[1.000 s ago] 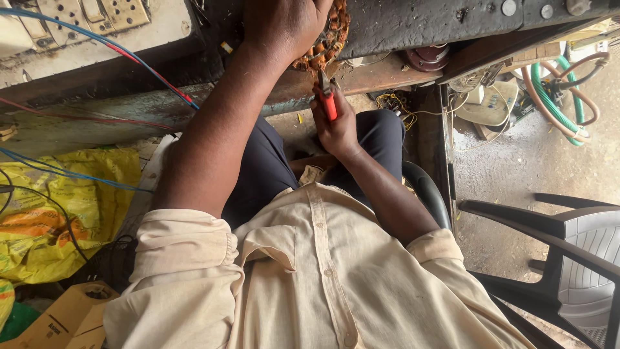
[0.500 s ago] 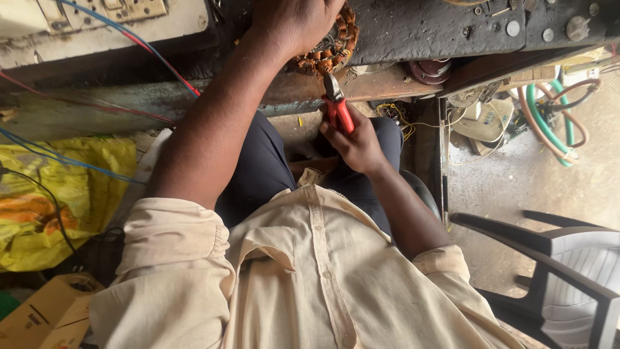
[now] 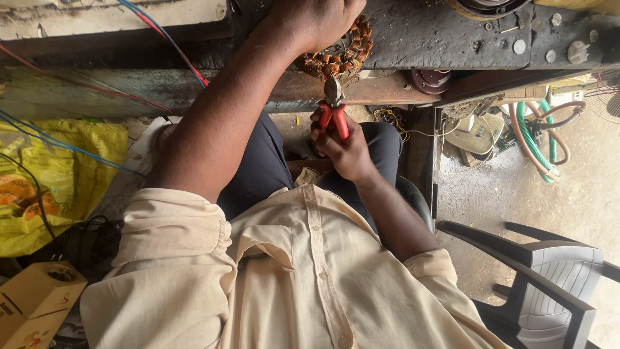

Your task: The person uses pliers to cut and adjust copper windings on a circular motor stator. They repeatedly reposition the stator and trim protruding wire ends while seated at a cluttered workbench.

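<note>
Pliers point(image 3: 336, 113) with red handles sit just above the centre of the frame, gripped in the right hand point(image 3: 345, 147), whose fingers are curled tight round both handles. The metal nose points up and meets the lower edge of the copper coil winding point(image 3: 339, 57), a brown-orange ring of wire lying on the dark workbench point(image 3: 452, 39) along the top of the frame. The left hand point(image 3: 316, 19) comes in at top centre, pressed down over the winding, fingers bent and closed over its upper part; how firmly it grips cannot be told, as the fingertips run out of view. The left forearm slants down from there to the cream shirt point(image 3: 290, 278) filling the lower middle. Dark trousers point(image 3: 265, 168) show between the arms.

At the left edge lies a yellow plastic bag point(image 3: 45, 174), with blue and red wires point(image 3: 161, 39) crossing the upper left. A cardboard box point(image 3: 32, 304) sits in the lower left corner. Over on the right, a grey plastic chair point(image 3: 549, 271) stands in the lower right, and green and tan hoses point(image 3: 542, 139) are coiled on the floor at upper right, well apart from the hands.
</note>
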